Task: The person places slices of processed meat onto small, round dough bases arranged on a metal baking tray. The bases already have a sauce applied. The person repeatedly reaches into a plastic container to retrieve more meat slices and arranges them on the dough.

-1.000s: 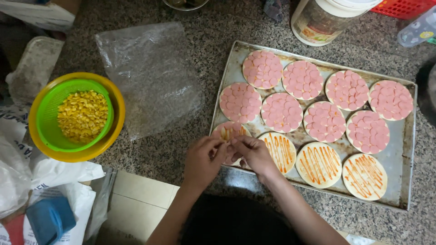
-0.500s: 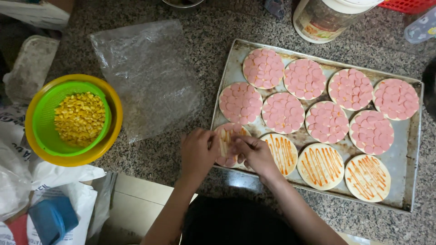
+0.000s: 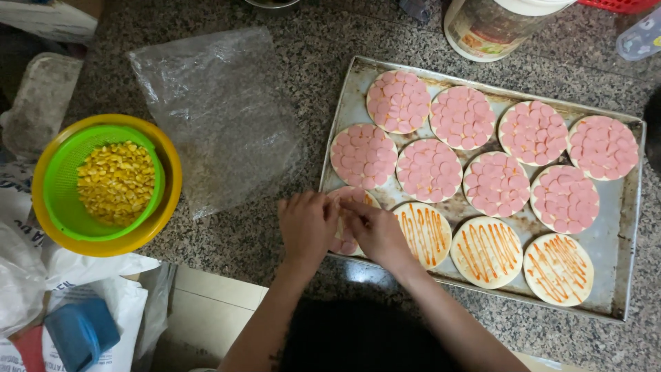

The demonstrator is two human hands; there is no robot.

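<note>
Head view: left hand [image 3: 306, 224] and right hand [image 3: 375, 231] press curled fingertips onto the round base [image 3: 342, 241] at the tray's [image 3: 623, 275] near-left corner. Whether they pinch a slice, I cannot tell. Crowded fingers could nudge slices off the base or smear sauce on the striped base [image 3: 423, 234] just beside.

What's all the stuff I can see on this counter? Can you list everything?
Baking tray: 1, metal, right.
Sausage-topped rounds: 8, pink, tray's upper rows.
Sauce-striped rounds: 3, orange on pale, front row.
Part-covered round: 1, front left corner, under the hands.
Strainer of corn: 1, green, inside yellow bowl, left.
Plastic bag: 1, clear, centre.
Jar: 1, white-lidded, top.
Blue container: 1, lower left.
Left hand, right hand: over the part-covered round.
</note>
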